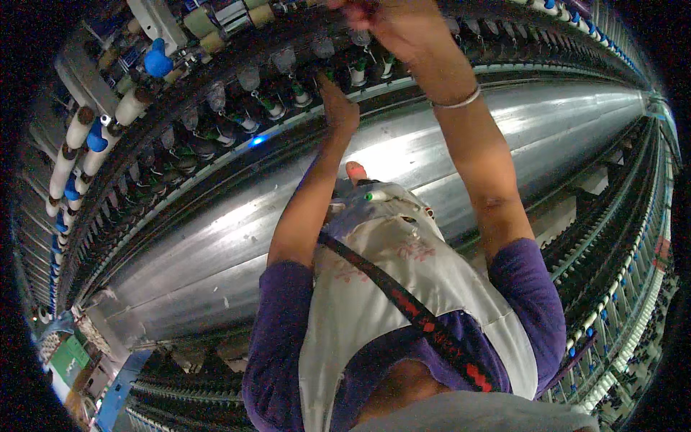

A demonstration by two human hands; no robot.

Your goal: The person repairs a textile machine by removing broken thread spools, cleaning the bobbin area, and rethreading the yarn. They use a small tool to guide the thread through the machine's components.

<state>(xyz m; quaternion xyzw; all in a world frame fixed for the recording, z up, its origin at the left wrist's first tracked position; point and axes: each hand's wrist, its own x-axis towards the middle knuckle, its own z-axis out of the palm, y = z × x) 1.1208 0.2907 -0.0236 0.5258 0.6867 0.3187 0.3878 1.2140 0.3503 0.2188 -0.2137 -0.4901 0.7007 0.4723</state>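
Note:
My left hand (338,109) reaches into the row of spindles on a spinning frame (237,140). Its fingers point up beside a green-topped bobbin (330,74) and are mostly lost in the dark there, so their grip cannot be made out. Higher up, at the picture's top edge, my right hand (392,23) is at the drafting rollers (209,36). The fingers look bent and pressed together, partly blurred and cut off; anything between them is too small to see. Next to my left hand stand white-and-green bobbins (358,73) on their spindles.
A white tube with a green end (381,195) lies at the front of my pale apron (403,252). Beneath my arms runs a shiny metal floor strip (216,245). Another machine row (612,288) stands to the right. A blue light (258,140) glows on the left rail.

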